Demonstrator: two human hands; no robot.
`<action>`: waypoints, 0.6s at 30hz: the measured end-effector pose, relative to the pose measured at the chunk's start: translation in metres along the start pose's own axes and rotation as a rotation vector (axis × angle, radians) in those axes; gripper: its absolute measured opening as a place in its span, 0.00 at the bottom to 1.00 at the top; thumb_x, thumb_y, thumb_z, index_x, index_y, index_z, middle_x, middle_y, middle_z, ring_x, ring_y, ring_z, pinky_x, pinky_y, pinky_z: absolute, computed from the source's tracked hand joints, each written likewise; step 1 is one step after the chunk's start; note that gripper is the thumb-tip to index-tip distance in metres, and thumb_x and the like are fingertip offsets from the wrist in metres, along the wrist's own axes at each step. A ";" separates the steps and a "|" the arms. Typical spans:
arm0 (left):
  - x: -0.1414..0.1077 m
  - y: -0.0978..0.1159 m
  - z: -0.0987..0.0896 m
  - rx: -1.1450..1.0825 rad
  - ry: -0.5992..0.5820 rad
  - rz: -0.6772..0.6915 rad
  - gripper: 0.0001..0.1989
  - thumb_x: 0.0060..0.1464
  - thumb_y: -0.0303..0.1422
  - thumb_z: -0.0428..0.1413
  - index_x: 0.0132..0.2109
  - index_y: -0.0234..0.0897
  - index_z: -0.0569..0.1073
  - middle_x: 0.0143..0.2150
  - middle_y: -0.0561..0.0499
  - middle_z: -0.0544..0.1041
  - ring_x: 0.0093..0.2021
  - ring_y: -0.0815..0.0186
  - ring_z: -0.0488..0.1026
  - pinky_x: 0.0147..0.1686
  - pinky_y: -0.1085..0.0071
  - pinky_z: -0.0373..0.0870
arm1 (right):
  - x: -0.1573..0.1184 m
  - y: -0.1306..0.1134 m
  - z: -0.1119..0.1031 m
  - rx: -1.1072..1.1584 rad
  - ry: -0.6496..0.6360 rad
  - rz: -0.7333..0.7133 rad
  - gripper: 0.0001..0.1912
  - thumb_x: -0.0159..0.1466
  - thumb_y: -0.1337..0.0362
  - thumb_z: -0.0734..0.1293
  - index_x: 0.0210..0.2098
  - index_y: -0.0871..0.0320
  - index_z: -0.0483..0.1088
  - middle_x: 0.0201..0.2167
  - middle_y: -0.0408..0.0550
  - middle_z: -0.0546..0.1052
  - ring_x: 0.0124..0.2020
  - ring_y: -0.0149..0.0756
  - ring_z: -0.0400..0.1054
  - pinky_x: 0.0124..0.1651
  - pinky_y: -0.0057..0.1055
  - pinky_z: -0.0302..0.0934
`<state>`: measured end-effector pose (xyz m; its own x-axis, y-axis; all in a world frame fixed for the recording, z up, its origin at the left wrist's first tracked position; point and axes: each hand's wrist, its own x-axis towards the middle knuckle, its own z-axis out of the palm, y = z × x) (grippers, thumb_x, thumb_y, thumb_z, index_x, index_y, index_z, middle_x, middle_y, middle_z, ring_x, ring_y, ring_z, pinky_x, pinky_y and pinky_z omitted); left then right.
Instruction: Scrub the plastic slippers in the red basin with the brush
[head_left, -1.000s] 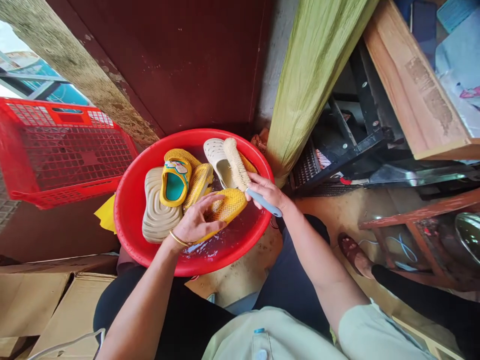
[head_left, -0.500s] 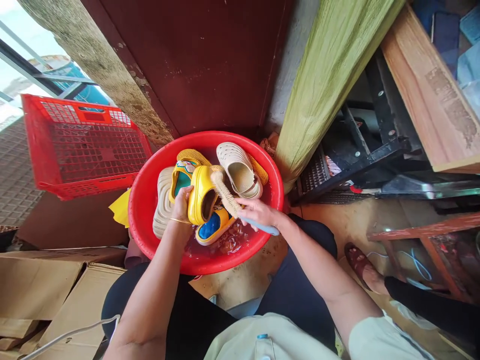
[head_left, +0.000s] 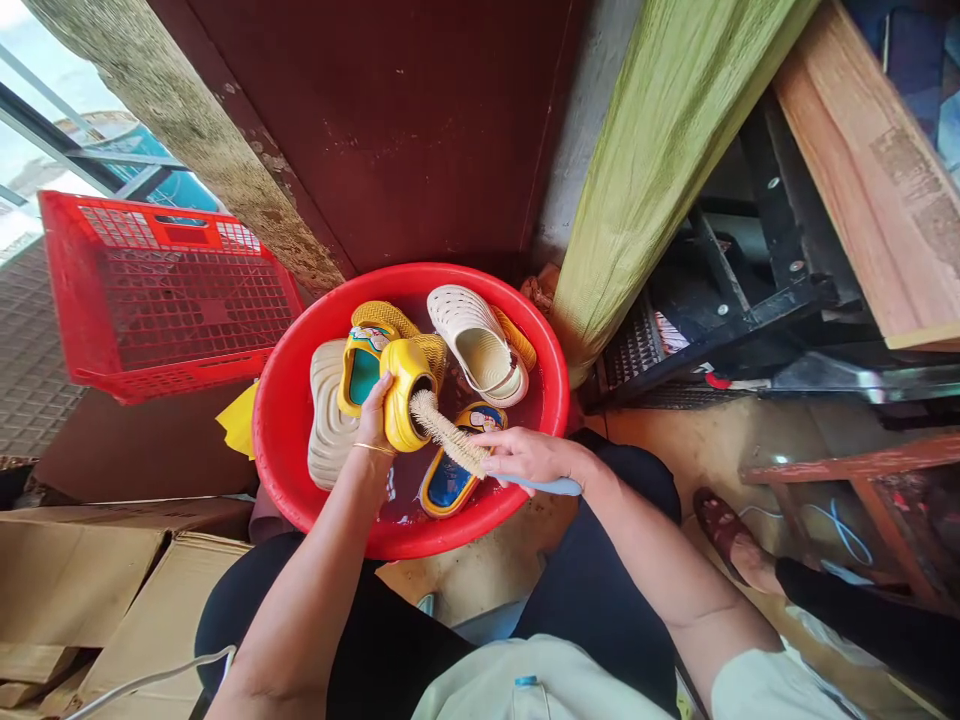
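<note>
Over a red basin (head_left: pixel 283 490) of water, my left hand (head_left: pixel 377 418) is closed round a yellow clog (head_left: pixel 403 375), its opening turned to the right. My right hand (head_left: pixel 525 457) grips the blue handle of a brush (head_left: pixel 454 440), whose pale bristled tip reaches into the clog's opening. Around them in the basin lie a cream clog (head_left: pixel 480 345), a yellow slipper with a green insole (head_left: pixel 365 375), a yellow slipper with a blue insole (head_left: pixel 448 482) and a beige sole (head_left: pixel 330 415).
A red crate (head_left: pixel 172 300) stands left of the basin, above cardboard boxes (head_left: pixel 75 570). A green-wrapped post (head_left: pixel 637 190) rises behind the basin's right side. At the right are a black metal frame (head_left: pixel 757 310) and another person's foot in a dark red shoe (head_left: pixel 724 530).
The brush has moved from the outer side of the yellow clog into its opening. The clog has turned, and my right hand has shifted slightly right and down. The blue-insoled slipper has shifted lower.
</note>
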<state>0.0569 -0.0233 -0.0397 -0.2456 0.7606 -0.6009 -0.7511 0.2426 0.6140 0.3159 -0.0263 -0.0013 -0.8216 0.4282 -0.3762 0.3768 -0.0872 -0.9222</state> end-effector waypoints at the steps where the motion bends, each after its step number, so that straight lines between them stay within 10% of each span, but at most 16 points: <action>1: 0.000 -0.003 0.001 0.023 -0.009 0.002 0.21 0.57 0.40 0.63 0.55 0.33 0.77 0.35 0.46 0.84 0.31 0.57 0.83 0.31 0.65 0.83 | 0.003 -0.001 0.004 -0.038 0.005 -0.001 0.27 0.70 0.62 0.65 0.68 0.56 0.67 0.29 0.40 0.77 0.24 0.27 0.69 0.27 0.22 0.63; 11: -0.005 -0.044 0.004 0.157 -0.159 0.131 0.24 0.53 0.43 0.66 0.53 0.35 0.76 0.41 0.47 0.84 0.40 0.58 0.83 0.42 0.66 0.81 | 0.080 -0.004 0.011 -0.232 0.470 -0.010 0.06 0.70 0.66 0.62 0.40 0.57 0.71 0.22 0.37 0.72 0.18 0.26 0.65 0.24 0.21 0.57; 18: -0.007 -0.023 -0.005 0.180 -0.170 0.086 0.22 0.52 0.41 0.66 0.50 0.33 0.76 0.42 0.43 0.84 0.43 0.53 0.83 0.44 0.60 0.82 | 0.079 -0.014 -0.002 -0.072 0.197 -0.008 0.04 0.69 0.64 0.64 0.40 0.56 0.70 0.20 0.34 0.71 0.15 0.26 0.63 0.20 0.20 0.55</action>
<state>0.0722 -0.0374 -0.0522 -0.1856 0.8697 -0.4573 -0.6068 0.2646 0.7495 0.2467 0.0101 -0.0182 -0.7282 0.5966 -0.3373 0.4058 -0.0213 -0.9137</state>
